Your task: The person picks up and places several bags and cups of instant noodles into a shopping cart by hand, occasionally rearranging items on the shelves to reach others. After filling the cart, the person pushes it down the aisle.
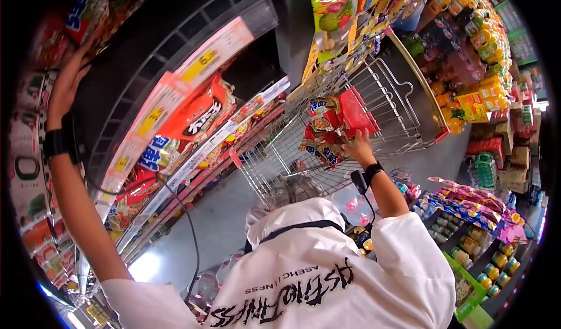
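My left hand (71,78) is raised at the far left, its fingers stretched out against the lower edge of a red noodle packet (105,7) on the upper shelf. Over the metal shopping cart (397,89), my right hand (358,148) has its fingers apart at the edge of the red packets (327,127) lying in it. A plainer red packet (355,111) lies beside them, close to my fingertips. Both wrists wear black bands. Whether my fingertips press on the packets is hard to tell.
Shelf edges with price labels (201,63) run diagonally at the left, above more red packets (204,110). Snack bags (334,19) hang beyond the cart. Bottled drinks (491,37) and stacked goods line the right. A black cable (190,224) hangs near my left arm.
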`<state>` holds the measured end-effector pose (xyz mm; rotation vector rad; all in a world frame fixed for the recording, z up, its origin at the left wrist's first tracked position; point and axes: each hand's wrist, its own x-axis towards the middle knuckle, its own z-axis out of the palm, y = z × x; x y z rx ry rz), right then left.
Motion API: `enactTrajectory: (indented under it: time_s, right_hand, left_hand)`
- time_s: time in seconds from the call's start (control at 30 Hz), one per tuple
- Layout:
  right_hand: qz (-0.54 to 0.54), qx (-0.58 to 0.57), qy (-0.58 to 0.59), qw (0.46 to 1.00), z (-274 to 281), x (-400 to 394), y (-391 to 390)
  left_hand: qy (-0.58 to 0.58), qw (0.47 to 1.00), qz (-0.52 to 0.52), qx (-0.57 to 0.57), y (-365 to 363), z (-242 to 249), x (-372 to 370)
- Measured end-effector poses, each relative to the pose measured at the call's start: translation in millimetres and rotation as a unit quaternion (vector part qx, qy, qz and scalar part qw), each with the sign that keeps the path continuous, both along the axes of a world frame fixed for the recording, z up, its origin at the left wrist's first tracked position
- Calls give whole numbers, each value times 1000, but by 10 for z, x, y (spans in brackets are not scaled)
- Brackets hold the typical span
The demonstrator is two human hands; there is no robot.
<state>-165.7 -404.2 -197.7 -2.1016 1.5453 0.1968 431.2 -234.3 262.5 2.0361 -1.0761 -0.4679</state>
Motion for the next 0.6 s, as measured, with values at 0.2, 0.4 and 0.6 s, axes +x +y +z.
enactTrajectory:
  time_s: [0.2, 0.4, 0.6]
  right_hand:
    - [-159, 4, 81, 984, -443, -30, -382]
    - [-166, 2, 134, 977, -841, 52, -519]
    - [-107, 39, 159, 981, -1034, 154, -572]
  left_hand:
    - [-54, 998, 15, 33, 73, 30, 141]
    - [-32, 986, 149, 66, 41, 105, 172]
    - [-288, 942, -63, 162, 265, 195, 5]
